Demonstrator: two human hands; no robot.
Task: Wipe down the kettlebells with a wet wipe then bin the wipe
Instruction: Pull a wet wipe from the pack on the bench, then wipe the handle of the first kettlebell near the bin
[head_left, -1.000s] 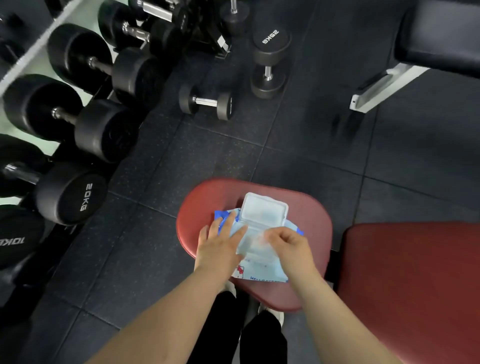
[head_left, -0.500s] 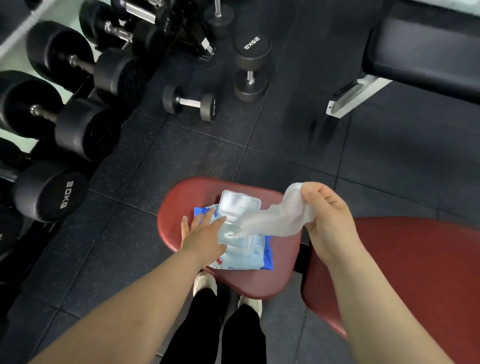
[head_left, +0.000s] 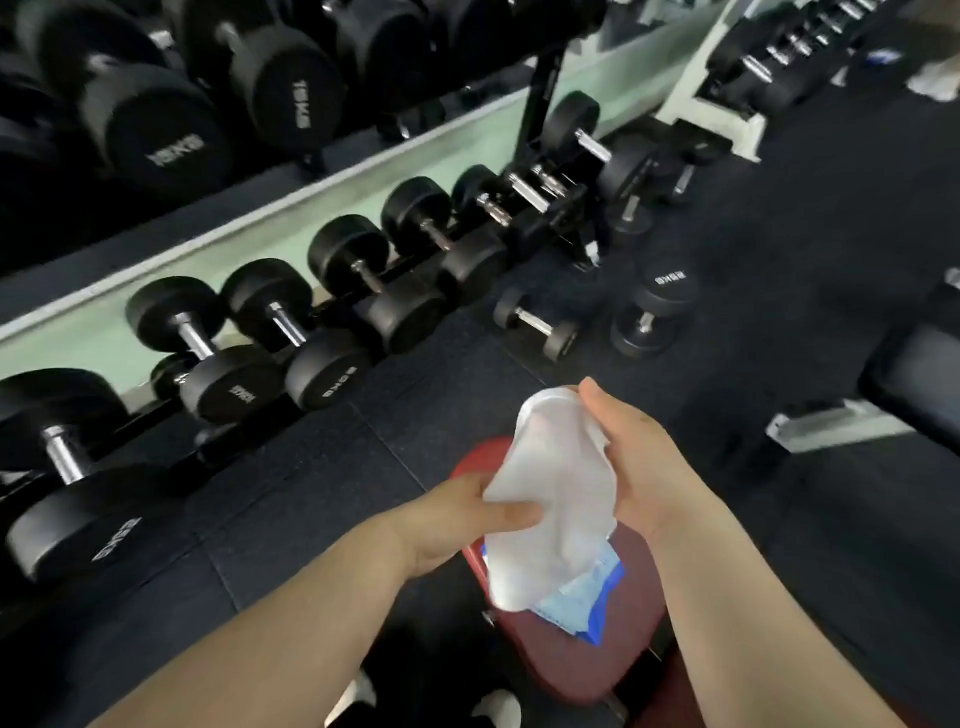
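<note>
A white wet wipe (head_left: 550, 499) hangs between both hands above the red bench seat (head_left: 597, 660). My left hand (head_left: 457, 514) pinches its lower left edge. My right hand (head_left: 634, 457) grips its top and right side. Under the wipe, the blue wipe packet (head_left: 592, 597) lies on the seat, mostly hidden. Black dumbbells (head_left: 332, 332) fill the rack on the left. No kettlebell and no bin are in view.
Two loose dumbbells lie on the black rubber floor ahead, a small one (head_left: 537, 327) and an upright one (head_left: 657, 312). A black bench (head_left: 914, 384) with a white frame stands at the right. My feet (head_left: 498, 709) are below the seat.
The wipe has come free of the packet. My left hand left the packet and took the wipe's edge. The view swung up and left towards the dumbbell rack.
</note>
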